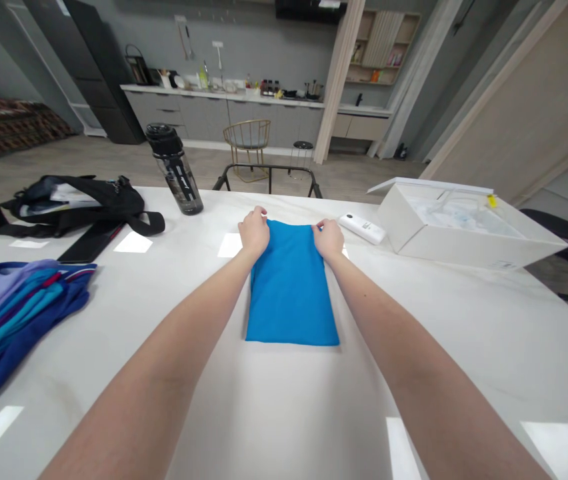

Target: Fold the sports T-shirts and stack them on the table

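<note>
A blue cloth (pixel 291 287), folded into a neat upright rectangle, lies flat on the white table (pixel 284 407) in front of me. At its far left corner, my left hand (pixel 255 231) has its fingers closed on the cloth's edge. My right hand (pixel 329 239) pinches the far right corner. Both forearms reach forward on either side of the cloth, and its near edge lies free on the tabletop.
Folded clothes (pixel 19 307) are piled at the left edge. Behind them are a black bag (pixel 79 203), a dark flat item (pixel 91 241) and a bottle (pixel 177 173). To the right are a white device (pixel 363 228) and an open white box (pixel 457 237). A chair stands beyond.
</note>
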`<state>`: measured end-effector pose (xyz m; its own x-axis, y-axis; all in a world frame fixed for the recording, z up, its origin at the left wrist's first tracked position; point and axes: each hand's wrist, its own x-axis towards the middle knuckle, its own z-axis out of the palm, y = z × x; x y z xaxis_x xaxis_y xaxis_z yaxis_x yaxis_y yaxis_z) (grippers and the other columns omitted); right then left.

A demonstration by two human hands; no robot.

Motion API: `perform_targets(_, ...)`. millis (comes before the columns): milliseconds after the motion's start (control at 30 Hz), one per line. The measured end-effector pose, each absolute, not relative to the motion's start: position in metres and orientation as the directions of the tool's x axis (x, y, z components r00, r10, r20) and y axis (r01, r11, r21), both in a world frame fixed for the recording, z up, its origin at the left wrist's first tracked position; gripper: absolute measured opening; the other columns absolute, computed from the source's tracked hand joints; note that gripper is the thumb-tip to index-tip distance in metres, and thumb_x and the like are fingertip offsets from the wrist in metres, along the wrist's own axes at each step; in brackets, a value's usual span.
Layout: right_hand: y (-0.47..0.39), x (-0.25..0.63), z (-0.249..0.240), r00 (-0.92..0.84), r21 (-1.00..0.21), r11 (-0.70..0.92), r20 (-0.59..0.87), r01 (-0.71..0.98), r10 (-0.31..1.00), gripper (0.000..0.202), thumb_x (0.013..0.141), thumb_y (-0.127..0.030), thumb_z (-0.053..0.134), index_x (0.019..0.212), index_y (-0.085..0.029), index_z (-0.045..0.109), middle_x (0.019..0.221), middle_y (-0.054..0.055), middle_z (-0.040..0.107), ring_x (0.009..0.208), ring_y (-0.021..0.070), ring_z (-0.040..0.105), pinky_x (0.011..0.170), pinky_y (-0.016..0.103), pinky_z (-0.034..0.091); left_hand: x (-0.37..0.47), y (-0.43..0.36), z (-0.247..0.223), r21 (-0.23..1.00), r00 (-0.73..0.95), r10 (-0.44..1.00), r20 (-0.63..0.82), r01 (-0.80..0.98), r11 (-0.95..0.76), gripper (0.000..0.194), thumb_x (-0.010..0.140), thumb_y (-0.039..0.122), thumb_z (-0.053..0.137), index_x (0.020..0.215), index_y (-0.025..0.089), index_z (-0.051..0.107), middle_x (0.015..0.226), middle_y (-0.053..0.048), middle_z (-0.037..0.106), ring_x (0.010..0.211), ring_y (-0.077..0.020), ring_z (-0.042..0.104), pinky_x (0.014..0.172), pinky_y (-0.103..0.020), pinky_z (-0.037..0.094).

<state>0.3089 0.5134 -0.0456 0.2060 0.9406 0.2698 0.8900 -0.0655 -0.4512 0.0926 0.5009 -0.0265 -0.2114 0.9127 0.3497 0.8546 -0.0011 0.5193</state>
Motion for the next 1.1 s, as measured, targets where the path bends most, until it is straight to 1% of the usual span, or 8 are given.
perform_targets(133,0.506,0.309,-0.047,0.237,-0.472,-0.096,0.249,0.877,0.939,0.026,0.097,-0.039,0.053,0.108,-0.020,0.066,0.114,0.013,0.063,0.102,0.0282,0.061,0.086,0.039,0.046,0.085,0.502,-0.029,0.520,-0.268,0.916,0.298,0.850,0.079,0.027,0.097,0.018,0.044,0.118,0.022,0.060,0.119,-0.012,0.067,0.114,-0.0295,0.062,0.093,-0.043,0.046)
perform_targets(267,0.489,0.291,-0.037,0.049,-0.377,0.140,0.451,0.916,0.891,0.034,0.102,-0.036,0.042,0.123,-0.017,0.062,0.127,0.016,0.061,0.117,0.0303,0.056,0.098,0.042,0.043,0.098,0.487,-0.032,0.360,0.088,0.894,0.439,0.894,-0.265,0.038,0.097,0.013,0.038,0.127,0.021,0.061,0.130,-0.012,0.063,0.121,-0.0256,0.059,0.103,-0.039,0.045)
perform_targets(333,0.481,0.279,-0.036,-0.170,-0.306,0.297,0.379,0.904,0.910,0.039,0.105,-0.033,0.035,0.127,-0.018,0.063,0.131,0.014,0.063,0.123,0.0277,0.055,0.105,0.040,0.039,0.110,0.479,-0.037,0.334,0.264,0.899,0.350,0.862,-0.383,0.041,0.098,0.013,0.035,0.130,0.019,0.061,0.130,-0.012,0.064,0.122,-0.0232,0.060,0.106,-0.037,0.045)
perform_targets(400,0.475,0.270,-0.041,-0.296,-0.273,0.352,0.224,0.895,0.928,0.045,0.106,-0.033,0.030,0.136,-0.019,0.060,0.143,0.012,0.058,0.133,0.0254,0.050,0.113,0.039,0.033,0.118,0.474,-0.043,0.329,0.312,0.924,0.220,0.869,-0.371,0.043,0.101,0.019,0.033,0.137,0.017,0.057,0.141,-0.013,0.060,0.133,-0.0244,0.054,0.113,-0.040,0.040)
perform_targets(567,0.473,0.272,-0.060,-0.146,-0.249,0.146,0.021,0.957,0.989,0.064,0.106,-0.052,0.023,0.161,-0.020,0.029,0.168,0.008,0.023,0.155,0.0265,0.018,0.124,0.054,0.010,0.115,0.476,-0.060,0.323,0.192,0.980,0.046,0.926,-0.197,0.061,0.103,0.049,0.027,0.157,0.022,0.037,0.167,-0.007,0.029,0.156,-0.0295,0.018,0.126,-0.054,0.014)
perform_targets(800,0.468,0.275,-0.056,0.010,-0.266,-0.016,-0.023,0.964,1.000,0.075,0.103,-0.061,0.018,0.163,-0.017,0.021,0.170,0.013,0.011,0.157,0.0271,0.006,0.122,0.062,0.002,0.115,0.473,-0.059,0.309,0.141,0.989,0.039,0.940,-0.146,0.067,0.101,0.058,0.024,0.159,0.026,0.033,0.169,-0.005,0.022,0.156,-0.0310,0.015,0.126,-0.054,0.011)
perform_targets(1033,0.465,0.273,-0.055,0.029,-0.271,-0.037,-0.033,0.962,0.999,0.076,0.102,-0.061,0.020,0.163,-0.017,0.020,0.170,0.013,0.011,0.157,0.0261,0.005,0.122,0.062,0.003,0.118,0.466,-0.052,0.293,0.120,0.993,0.013,0.949,-0.119,0.066,0.102,0.057,0.025,0.159,0.025,0.034,0.169,-0.008,0.020,0.156,-0.0339,0.014,0.125,-0.056,0.011)
perform_targets(1100,0.465,0.273,-0.055,0.028,-0.262,-0.033,-0.025,0.965,0.999,0.075,0.102,-0.060,0.021,0.163,-0.017,0.021,0.170,0.012,0.011,0.157,0.0263,0.005,0.122,0.062,0.003,0.119,0.463,-0.051,0.266,0.134,0.988,0.076,0.952,-0.150,0.064,0.102,0.054,0.026,0.159,0.025,0.034,0.169,-0.008,0.023,0.156,-0.0331,0.017,0.124,-0.058,0.010)
